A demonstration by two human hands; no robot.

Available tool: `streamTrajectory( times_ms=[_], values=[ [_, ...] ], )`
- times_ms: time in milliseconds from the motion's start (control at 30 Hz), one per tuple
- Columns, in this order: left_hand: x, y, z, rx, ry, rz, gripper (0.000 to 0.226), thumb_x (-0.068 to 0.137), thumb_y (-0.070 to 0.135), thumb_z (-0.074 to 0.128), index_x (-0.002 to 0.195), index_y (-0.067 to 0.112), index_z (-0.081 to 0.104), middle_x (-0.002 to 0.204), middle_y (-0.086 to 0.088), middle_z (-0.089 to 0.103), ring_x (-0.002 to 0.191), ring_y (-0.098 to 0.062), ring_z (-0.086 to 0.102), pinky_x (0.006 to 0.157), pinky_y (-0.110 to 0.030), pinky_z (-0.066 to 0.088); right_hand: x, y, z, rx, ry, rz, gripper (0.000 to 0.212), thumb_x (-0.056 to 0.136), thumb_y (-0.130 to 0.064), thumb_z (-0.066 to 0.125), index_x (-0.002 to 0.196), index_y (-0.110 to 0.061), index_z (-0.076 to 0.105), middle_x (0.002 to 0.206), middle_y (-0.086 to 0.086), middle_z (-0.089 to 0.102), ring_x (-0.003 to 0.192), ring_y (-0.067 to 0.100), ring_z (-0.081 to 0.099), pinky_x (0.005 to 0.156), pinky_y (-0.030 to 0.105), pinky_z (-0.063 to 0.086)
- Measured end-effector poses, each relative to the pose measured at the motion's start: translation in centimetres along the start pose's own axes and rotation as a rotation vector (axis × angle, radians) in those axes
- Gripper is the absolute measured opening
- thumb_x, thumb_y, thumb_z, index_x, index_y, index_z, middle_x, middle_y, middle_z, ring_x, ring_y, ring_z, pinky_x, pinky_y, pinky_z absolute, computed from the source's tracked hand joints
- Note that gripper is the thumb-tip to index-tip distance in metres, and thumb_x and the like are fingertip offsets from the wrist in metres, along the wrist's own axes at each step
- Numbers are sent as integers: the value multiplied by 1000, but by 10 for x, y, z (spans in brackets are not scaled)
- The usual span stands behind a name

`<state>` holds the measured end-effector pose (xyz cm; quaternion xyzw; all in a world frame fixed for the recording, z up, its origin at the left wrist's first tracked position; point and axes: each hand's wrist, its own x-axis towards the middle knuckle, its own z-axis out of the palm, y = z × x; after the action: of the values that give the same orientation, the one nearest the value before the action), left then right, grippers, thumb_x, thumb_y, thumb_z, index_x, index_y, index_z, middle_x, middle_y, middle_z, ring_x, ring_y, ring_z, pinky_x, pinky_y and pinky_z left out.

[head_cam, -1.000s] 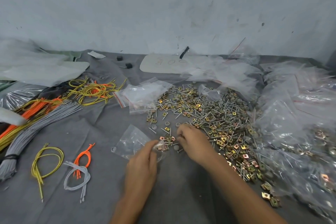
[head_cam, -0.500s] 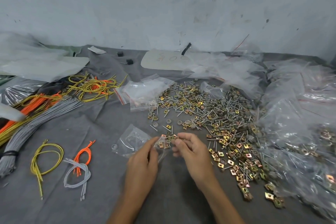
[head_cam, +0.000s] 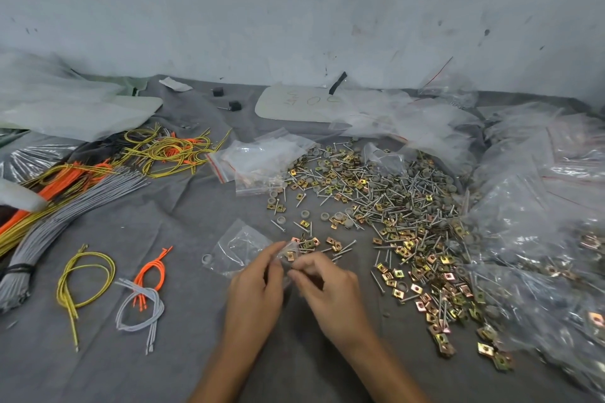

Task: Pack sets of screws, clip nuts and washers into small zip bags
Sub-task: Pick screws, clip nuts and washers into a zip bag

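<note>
A small clear zip bag (head_cam: 237, 250) lies on the grey cloth, and my left hand (head_cam: 257, 289) pinches its mouth at the right end. My right hand (head_cam: 330, 291) is at the same opening with fingers curled, pinching small hardware that I cannot make out. A wide heap of screws, brass clip nuts and grey washers (head_cam: 393, 206) spreads to the right and behind my hands. A few loose clip nuts (head_cam: 309, 243) lie just beyond my fingertips.
A stack of empty zip bags (head_cam: 262, 160) lies behind the hands. Bundles of grey, orange and yellow wires (head_cam: 65, 203) lie at the left, with small wire loops (head_cam: 140, 294) nearer. Filled clear bags (head_cam: 540, 222) pile up at the right. A wall closes the back.
My right hand drew back from the hardware heap to the bag's mouth, next to my left hand. The left hand stays on the bag.
</note>
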<state>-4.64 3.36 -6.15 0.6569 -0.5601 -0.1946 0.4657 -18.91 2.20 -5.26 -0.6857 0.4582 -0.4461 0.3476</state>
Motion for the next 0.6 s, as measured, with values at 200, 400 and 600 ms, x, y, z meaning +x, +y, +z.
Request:
streamTrajectory(
  times_ms=[200, 400, 600],
  values=[
    [-1, 1, -1, -28, 1, -6, 34, 98, 10, 55, 118, 34, 69, 94, 39, 66, 85, 11, 63, 74, -4, 43, -3, 1, 11, -76, -7, -46, 20, 96, -15, 59, 108, -30, 62, 103, -20, 70, 97, 1, 68, 83, 32, 55],
    [-1, -2, 1, -66, 7, -35, 33, 98, 10, 56, 118, 33, 70, 96, 20, 74, 84, 7, 64, 76, -11, 47, 4, -1, 13, -159, 13, -32, 17, 93, -23, 62, 106, -32, 65, 97, -21, 70, 89, 0, 67, 78, 32, 55],
    [-2, 1, 0, -56, 5, -40, 32, 99, 12, 56, 122, 31, 69, 108, 19, 73, 99, 11, 62, 83, -6, 45, 16, -16, 8, -274, -39, 2, 18, 92, -21, 65, 106, -33, 63, 97, -15, 72, 92, 5, 67, 81, 32, 53]
  ],
)
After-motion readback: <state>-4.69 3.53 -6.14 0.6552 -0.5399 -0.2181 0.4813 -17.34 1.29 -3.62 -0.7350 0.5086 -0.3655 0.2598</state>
